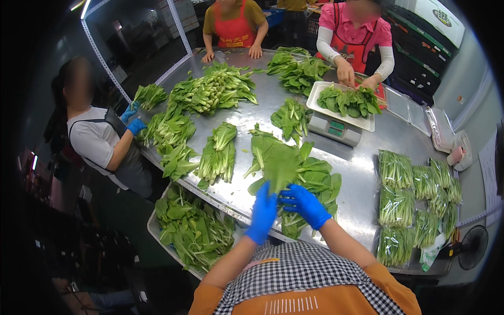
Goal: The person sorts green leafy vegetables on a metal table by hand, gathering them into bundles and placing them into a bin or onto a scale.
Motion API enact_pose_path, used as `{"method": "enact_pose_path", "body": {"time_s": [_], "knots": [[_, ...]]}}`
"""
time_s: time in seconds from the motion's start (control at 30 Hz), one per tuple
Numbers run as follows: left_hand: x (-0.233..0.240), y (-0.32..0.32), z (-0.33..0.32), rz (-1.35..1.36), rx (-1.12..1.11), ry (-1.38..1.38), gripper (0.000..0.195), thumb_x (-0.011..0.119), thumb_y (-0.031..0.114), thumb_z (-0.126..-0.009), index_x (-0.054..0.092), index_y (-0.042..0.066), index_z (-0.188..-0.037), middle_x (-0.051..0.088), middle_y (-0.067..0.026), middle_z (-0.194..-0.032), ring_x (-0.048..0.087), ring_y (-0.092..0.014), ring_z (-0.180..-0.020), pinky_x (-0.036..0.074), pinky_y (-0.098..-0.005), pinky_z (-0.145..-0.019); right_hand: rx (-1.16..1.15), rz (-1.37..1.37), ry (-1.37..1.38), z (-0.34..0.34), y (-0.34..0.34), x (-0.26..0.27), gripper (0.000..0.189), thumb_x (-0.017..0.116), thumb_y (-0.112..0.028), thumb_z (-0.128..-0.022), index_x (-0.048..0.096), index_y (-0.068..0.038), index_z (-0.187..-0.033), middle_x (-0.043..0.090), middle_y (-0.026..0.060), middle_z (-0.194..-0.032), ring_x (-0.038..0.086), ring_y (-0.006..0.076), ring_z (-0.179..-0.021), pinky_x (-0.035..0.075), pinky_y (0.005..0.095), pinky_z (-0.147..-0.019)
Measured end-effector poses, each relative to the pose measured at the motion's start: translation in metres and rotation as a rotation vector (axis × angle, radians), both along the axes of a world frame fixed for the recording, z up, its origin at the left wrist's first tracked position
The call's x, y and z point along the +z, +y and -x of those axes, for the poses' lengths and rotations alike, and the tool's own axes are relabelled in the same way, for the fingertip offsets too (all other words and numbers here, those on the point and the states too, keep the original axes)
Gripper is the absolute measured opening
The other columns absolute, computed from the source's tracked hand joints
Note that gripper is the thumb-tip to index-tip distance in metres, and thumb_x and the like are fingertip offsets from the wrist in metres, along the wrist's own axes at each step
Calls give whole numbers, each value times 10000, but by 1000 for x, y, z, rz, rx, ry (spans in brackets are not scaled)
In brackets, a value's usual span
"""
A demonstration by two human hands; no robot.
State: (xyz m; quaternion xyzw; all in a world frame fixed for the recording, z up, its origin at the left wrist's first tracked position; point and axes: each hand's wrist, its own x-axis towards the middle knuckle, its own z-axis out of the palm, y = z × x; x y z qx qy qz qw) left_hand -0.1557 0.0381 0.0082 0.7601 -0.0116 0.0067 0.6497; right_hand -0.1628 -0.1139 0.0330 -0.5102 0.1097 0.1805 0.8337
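Both of my hands wear blue gloves. My left hand (264, 214) grips the pale stem end of a leafy green (280, 163), whose leaf is blurred and points away from me. Just to its right, my right hand (307, 205) has its fingers apart near that stem, over a loose pile of leafy greens (321, 177). The pile lies on the metal table (354, 169). A neater bunch of greens (218, 151) rests left of my hands, stems towards me.
A crate of greens (189, 228) stands below the table edge at left. Ahead, one person handles greens on a scale (334, 128); another rests both hands on the table. A blue-gloved person works at left. Several bagged greens (395, 208) and a fan (473, 247) are right.
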Motion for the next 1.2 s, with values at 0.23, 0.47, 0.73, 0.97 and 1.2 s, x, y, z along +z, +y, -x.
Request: {"method": "enact_pose_path", "body": {"time_s": [0.23,0.47,0.73,0.97,1.2], "knots": [[10,-21,-35,69,-213,43,416,599,121,-841,476,60,-1234,576,-55,-851,569,-124,-778,465,-265,-696,-350,-266,33,-19,-32,-11,237,585,-232,-863,585,-44,-1007,606,69,-862,573,194,-846,464,333,-786],[-52,9,-158,-634,170,46,577,694,318,-719,432,32,-1145,572,-221,-990,541,-403,-943,428,-445,-799,-274,-433,18,-28,-43,8,371,467,-395,-913,517,-95,-1125,480,21,-652,451,158,-576,393,313,-562],[-55,38,-148,345,-15,364,247,692,222,-778,552,49,-885,586,-29,-745,544,-103,-638,457,-241,-575,-189,-646,115,-55,-43,-8,375,491,-356,-910,513,-60,-1139,406,13,-644,389,142,-576,360,285,-576],[28,15,-64,348,-184,258,261,682,125,-789,510,30,-961,597,-65,-869,576,-120,-766,476,-248,-671,-56,-269,-77,-55,-4,4,359,619,-137,-832,495,-13,-1145,534,31,-824,526,134,-724,459,288,-664],[31,7,-33,298,-339,198,213,663,51,-789,517,10,-939,601,-89,-890,610,-164,-800,506,-276,-720,-43,-27,-125,-31,-3,21,208,671,-154,-783,607,-29,-936,601,32,-768,536,104,-605,437,227,-552]]}}
